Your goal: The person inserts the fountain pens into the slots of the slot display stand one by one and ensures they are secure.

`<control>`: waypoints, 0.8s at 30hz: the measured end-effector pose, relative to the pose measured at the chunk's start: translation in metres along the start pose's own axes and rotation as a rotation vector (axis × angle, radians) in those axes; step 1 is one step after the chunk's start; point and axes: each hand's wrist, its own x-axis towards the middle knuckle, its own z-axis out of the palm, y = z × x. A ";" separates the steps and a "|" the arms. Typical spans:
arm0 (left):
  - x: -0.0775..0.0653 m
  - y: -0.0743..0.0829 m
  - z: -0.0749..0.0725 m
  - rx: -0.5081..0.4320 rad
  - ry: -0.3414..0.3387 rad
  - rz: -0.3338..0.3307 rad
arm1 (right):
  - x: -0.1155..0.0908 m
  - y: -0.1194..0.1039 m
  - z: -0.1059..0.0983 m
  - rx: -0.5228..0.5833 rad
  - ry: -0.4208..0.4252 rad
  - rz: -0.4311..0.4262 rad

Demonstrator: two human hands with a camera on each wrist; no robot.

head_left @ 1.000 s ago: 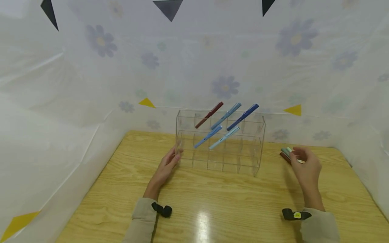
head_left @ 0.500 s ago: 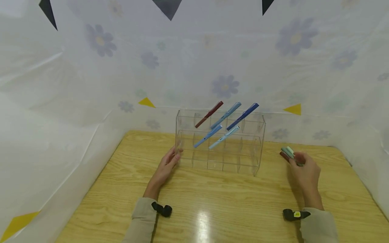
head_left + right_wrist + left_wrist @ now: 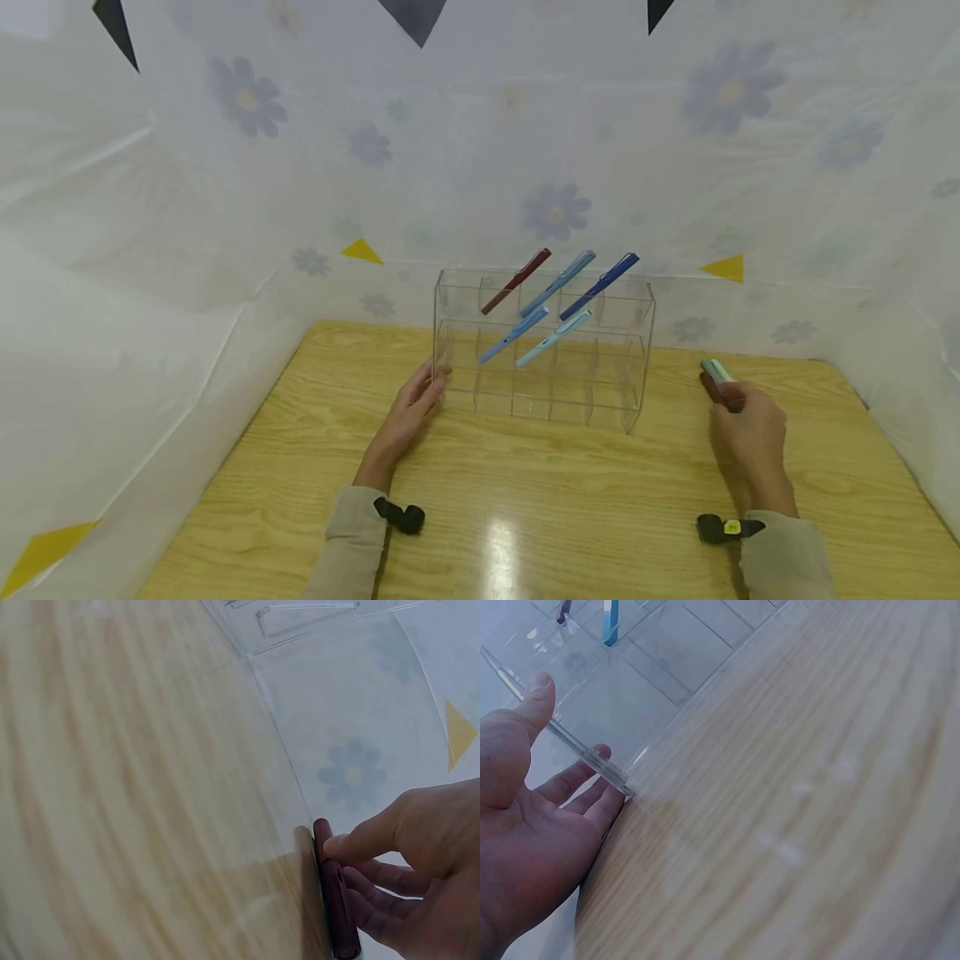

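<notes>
My left hand [image 3: 407, 412] holds the left end of a clear acrylic pen rack [image 3: 649, 367]. In the left wrist view, its thumb is by the side panel's edge and its fingers [image 3: 592, 796] reach behind. In the rack's upper row lean a dark red pen [image 3: 517, 282], a light blue pen [image 3: 558, 284] and a dark blue pen [image 3: 600, 287]. A blue pen [image 3: 513, 335] and a pale blue pen [image 3: 553, 338] lean lower down. At the right, my right hand [image 3: 753, 425] pinches another dark red pen [image 3: 339, 907], beside green [image 3: 708, 367] and pale green pens [image 3: 722, 372] on the table.
The wood-grain table [image 3: 465, 492] reaches back to a white flowered sheet [image 3: 480, 167], which also hangs at both sides. Black wrist cameras are strapped on both sleeves. Yellow triangles [image 3: 724, 268] mark the sheet behind.
My right hand has lowered a little over the pens, and its fingers have drawn closer together. The pens at the right have shifted slightly rightward. The left hand and the rack stay put.
</notes>
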 end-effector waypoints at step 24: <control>-0.001 0.003 0.001 -0.014 -0.005 -0.014 | -0.004 -0.019 -0.007 0.109 -0.024 -0.026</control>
